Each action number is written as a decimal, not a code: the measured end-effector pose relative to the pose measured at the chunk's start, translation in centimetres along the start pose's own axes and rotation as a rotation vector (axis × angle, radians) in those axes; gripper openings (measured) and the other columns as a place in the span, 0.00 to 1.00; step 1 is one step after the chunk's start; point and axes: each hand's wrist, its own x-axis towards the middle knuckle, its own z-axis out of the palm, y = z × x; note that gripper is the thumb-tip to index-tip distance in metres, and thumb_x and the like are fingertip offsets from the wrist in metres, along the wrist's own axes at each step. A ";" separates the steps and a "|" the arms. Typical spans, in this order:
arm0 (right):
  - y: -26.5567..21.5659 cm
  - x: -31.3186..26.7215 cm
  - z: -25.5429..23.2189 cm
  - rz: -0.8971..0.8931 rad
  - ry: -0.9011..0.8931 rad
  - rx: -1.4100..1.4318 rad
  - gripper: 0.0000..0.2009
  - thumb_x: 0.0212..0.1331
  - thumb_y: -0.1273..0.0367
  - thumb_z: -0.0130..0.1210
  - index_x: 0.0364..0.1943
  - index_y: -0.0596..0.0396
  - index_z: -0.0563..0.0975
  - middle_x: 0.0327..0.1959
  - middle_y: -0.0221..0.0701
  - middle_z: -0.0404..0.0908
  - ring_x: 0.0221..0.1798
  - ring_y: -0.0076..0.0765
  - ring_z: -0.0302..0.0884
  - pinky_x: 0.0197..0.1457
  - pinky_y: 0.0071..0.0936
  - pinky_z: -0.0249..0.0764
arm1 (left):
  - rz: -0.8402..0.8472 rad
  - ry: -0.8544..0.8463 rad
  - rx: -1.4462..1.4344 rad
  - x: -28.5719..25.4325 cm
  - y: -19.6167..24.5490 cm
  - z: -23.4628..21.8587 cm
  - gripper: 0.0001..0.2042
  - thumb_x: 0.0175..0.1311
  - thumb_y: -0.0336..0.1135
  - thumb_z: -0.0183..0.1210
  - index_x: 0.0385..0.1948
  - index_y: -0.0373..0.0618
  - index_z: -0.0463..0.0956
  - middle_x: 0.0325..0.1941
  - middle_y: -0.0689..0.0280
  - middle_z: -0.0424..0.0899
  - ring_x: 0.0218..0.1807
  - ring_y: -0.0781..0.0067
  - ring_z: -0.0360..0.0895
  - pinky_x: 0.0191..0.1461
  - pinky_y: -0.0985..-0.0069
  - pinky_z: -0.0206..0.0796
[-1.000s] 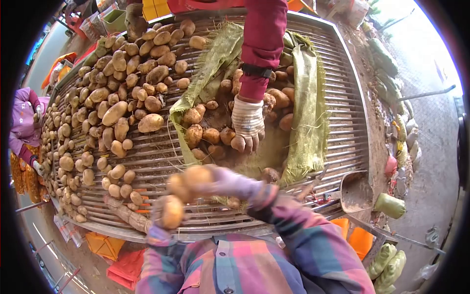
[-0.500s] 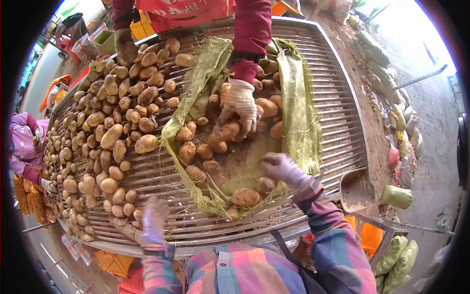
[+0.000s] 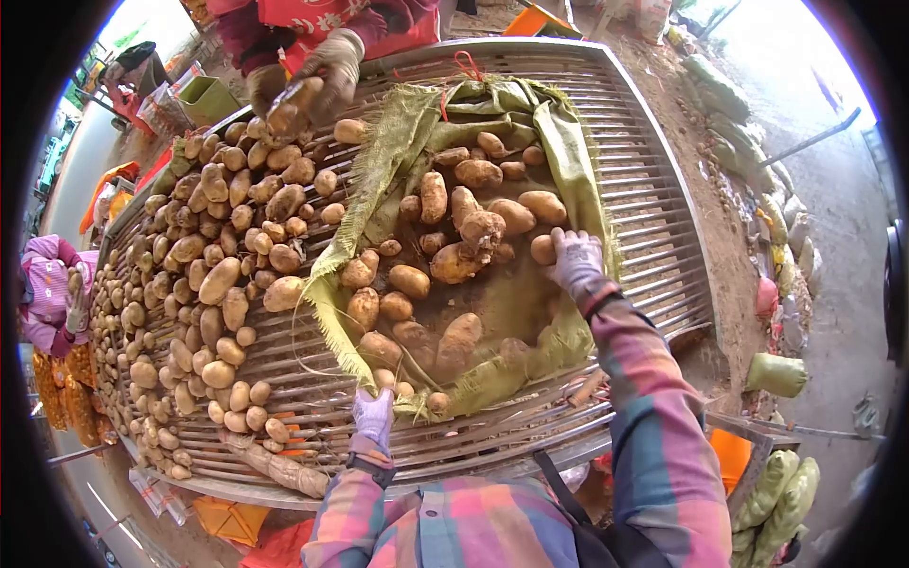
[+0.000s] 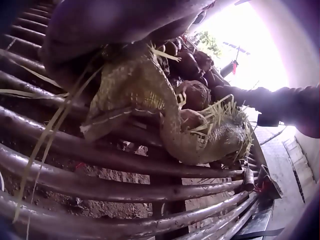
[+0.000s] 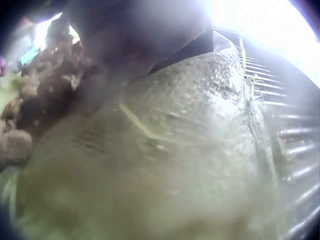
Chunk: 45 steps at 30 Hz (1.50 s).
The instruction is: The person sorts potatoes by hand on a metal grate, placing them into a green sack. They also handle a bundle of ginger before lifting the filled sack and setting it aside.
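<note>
A green woven sack [image 3: 333, 312] lies spread open with several brown potatoes [image 3: 473, 237] and loose soil inside. My gloved left hand [image 3: 374, 417] grips its frayed near-left edge; in the left wrist view that hand's dark underside [image 4: 125, 25] overhangs the bunched weave [image 4: 135, 85]. On the opposite side, my gloved right hand [image 3: 576, 257] holds the sack's right edge, its fingers beside a potato [image 3: 543, 249]. The right wrist view has the sack wall [image 5: 165, 135] rising to the blurred hand [image 5: 140, 40].
A slatted metal rack [image 3: 653, 218] bears the sack and a large heap of potatoes [image 3: 218, 275] on the left. Across it, another person's gloved hands [image 3: 336, 71] hold a potato [image 3: 294, 109]. A further person [image 3: 57, 293] stands at the left end. A rolled bundle [image 3: 279, 466] lies near the front edge.
My left hand has moved right onto the sack's edge, and my right hand farther forward along its side. The other person's arm has left the sack. Potatoes held earlier are out of my hands.
</note>
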 end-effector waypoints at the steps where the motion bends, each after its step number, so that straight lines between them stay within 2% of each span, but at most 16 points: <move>1: -0.9 -1.0 -0.6 0.039 0.030 0.085 0.29 0.38 0.56 0.65 0.49 0.45 0.69 0.41 0.35 0.77 0.46 0.40 0.73 0.49 0.37 0.67 | 0.000 0.001 -0.004 -0.4 1.1 -0.8 0.26 0.48 0.40 0.65 0.48 0.35 0.71 0.43 0.52 0.79 0.44 0.56 0.76 0.49 0.67 0.66; 4: -5.5 -3.6 -5.1 0.048 -0.057 0.439 0.39 0.34 0.51 0.69 0.54 0.47 0.66 0.45 0.38 0.77 0.52 0.43 0.72 0.51 0.42 0.70 | -0.152 -0.179 -0.124 -3.1 3.1 -1.9 0.22 0.51 0.35 0.62 0.47 0.35 0.71 0.41 0.58 0.79 0.39 0.68 0.74 0.43 0.71 0.67; 8: -11.1 -4.1 -7.0 -0.584 -0.222 1.634 0.35 0.50 0.61 0.65 0.63 0.49 0.62 0.44 0.38 0.77 0.51 0.37 0.74 0.58 0.30 0.69 | -0.098 -0.184 -0.385 -3.6 1.3 -0.5 0.17 0.55 0.29 0.56 0.48 0.37 0.70 0.39 0.66 0.77 0.37 0.76 0.71 0.40 0.76 0.65; 9: -9.9 -0.5 -5.0 -0.575 0.104 1.303 0.29 0.55 0.64 0.61 0.61 0.51 0.65 0.44 0.38 0.76 0.48 0.32 0.73 0.55 0.26 0.70 | -0.133 -0.207 -0.374 -4.1 2.0 -1.3 0.17 0.55 0.29 0.55 0.48 0.37 0.70 0.38 0.67 0.77 0.37 0.76 0.70 0.41 0.76 0.64; 10: -8.0 0.8 -8.2 -0.197 0.016 1.268 0.26 0.54 0.64 0.61 0.58 0.51 0.68 0.47 0.39 0.75 0.52 0.35 0.72 0.55 0.28 0.70 | -0.162 -0.228 -0.369 -4.4 2.8 -1.9 0.17 0.56 0.29 0.54 0.48 0.37 0.70 0.38 0.67 0.77 0.37 0.76 0.70 0.42 0.77 0.64; 12: -3.6 6.3 -5.3 -0.069 0.320 0.488 0.24 0.51 0.61 0.60 0.54 0.49 0.71 0.53 0.39 0.73 0.56 0.48 0.70 0.57 0.39 0.68 | -0.096 -0.207 -0.443 -4.5 2.5 -1.9 0.17 0.56 0.30 0.54 0.48 0.37 0.70 0.37 0.67 0.76 0.37 0.76 0.70 0.41 0.77 0.64; 14: -0.1 8.4 -2.1 -0.032 -0.069 0.269 0.24 0.51 0.60 0.56 0.56 0.38 0.69 0.56 0.36 0.68 0.58 0.49 0.67 0.60 0.44 0.65 | -0.037 -0.193 -0.511 -4.9 1.8 -2.2 0.17 0.56 0.30 0.54 0.48 0.37 0.70 0.37 0.68 0.76 0.36 0.76 0.70 0.41 0.77 0.64; 20: -0.1 7.5 -2.7 0.086 -0.228 0.130 0.31 0.45 0.58 0.58 0.59 0.37 0.64 0.55 0.41 0.68 0.57 0.50 0.68 0.61 0.43 0.65 | -0.086 -0.154 -0.459 -4.7 3.7 -1.8 0.15 0.56 0.36 0.52 0.42 0.35 0.71 0.37 0.61 0.75 0.38 0.70 0.68 0.44 0.69 0.61; 25: 3.4 3.8 1.5 0.161 -0.297 0.972 0.35 0.44 0.62 0.64 0.60 0.52 0.64 0.51 0.38 0.73 0.53 0.35 0.71 0.57 0.29 0.68 | -0.069 -0.231 -0.426 -3.8 2.1 -1.3 0.13 0.58 0.37 0.51 0.39 0.36 0.71 0.36 0.61 0.75 0.37 0.70 0.67 0.43 0.70 0.60; 27: 0.6 1.7 -2.6 -0.195 -0.248 1.675 0.28 0.55 0.65 0.59 0.60 0.56 0.65 0.48 0.35 0.75 0.49 0.30 0.73 0.51 0.24 0.71 | -0.074 -0.237 -0.473 -4.1 2.7 -1.3 0.13 0.59 0.36 0.51 0.39 0.35 0.71 0.36 0.62 0.75 0.37 0.70 0.67 0.42 0.70 0.60; 28: -0.3 0.9 -7.6 -0.132 -0.427 1.699 0.24 0.57 0.67 0.57 0.58 0.56 0.67 0.45 0.34 0.76 0.45 0.24 0.73 0.48 0.20 0.71 | -0.072 -0.239 -0.521 -4.2 3.2 -1.5 0.13 0.59 0.36 0.51 0.40 0.35 0.71 0.36 0.63 0.75 0.37 0.71 0.67 0.42 0.70 0.61; 31: -1.1 7.1 -2.7 0.130 -0.080 1.403 0.22 0.57 0.65 0.58 0.56 0.55 0.69 0.43 0.32 0.78 0.44 0.24 0.73 0.48 0.20 0.71 | -0.094 -0.173 -0.545 -4.2 2.3 -0.8 0.15 0.58 0.35 0.53 0.44 0.35 0.71 0.39 0.61 0.76 0.38 0.71 0.67 0.42 0.71 0.62; 35: -2.6 11.3 4.3 0.074 -0.074 0.857 0.22 0.57 0.64 0.58 0.54 0.57 0.71 0.43 0.32 0.79 0.44 0.25 0.74 0.49 0.21 0.71 | -0.111 -0.136 -0.473 -5.7 5.1 -1.7 0.16 0.58 0.35 0.54 0.46 0.36 0.72 0.40 0.64 0.77 0.39 0.75 0.68 0.42 0.74 0.63; 40: -0.1 12.2 6.8 0.320 -0.106 1.316 0.21 0.51 0.60 0.64 0.44 0.60 0.74 0.37 0.31 0.80 0.40 0.24 0.74 0.44 0.22 0.71 | -0.083 -0.173 -0.483 -5.2 3.9 -2.0 0.14 0.56 0.34 0.54 0.41 0.36 0.73 0.36 0.65 0.77 0.37 0.78 0.69 0.39 0.75 0.63; 43: -1.7 8.5 0.6 0.234 0.018 1.298 0.18 0.56 0.66 0.60 0.49 0.58 0.72 0.39 0.29 0.78 0.39 0.23 0.73 0.41 0.23 0.72 | -0.089 -0.087 -0.262 -4.1 0.6 -0.5 0.14 0.54 0.35 0.54 0.39 0.35 0.73 0.32 0.57 0.78 0.34 0.67 0.71 0.39 0.69 0.65; 45: -5.3 2.3 -8.4 -0.038 -0.262 1.744 0.21 0.58 0.65 0.59 0.54 0.59 0.69 0.44 0.28 0.77 0.44 0.21 0.71 0.44 0.21 0.70 | -0.004 -0.040 0.006 -4.4 2.7 -1.0 0.16 0.54 0.36 0.54 0.41 0.33 0.72 0.34 0.46 0.78 0.37 0.51 0.74 0.43 0.63 0.65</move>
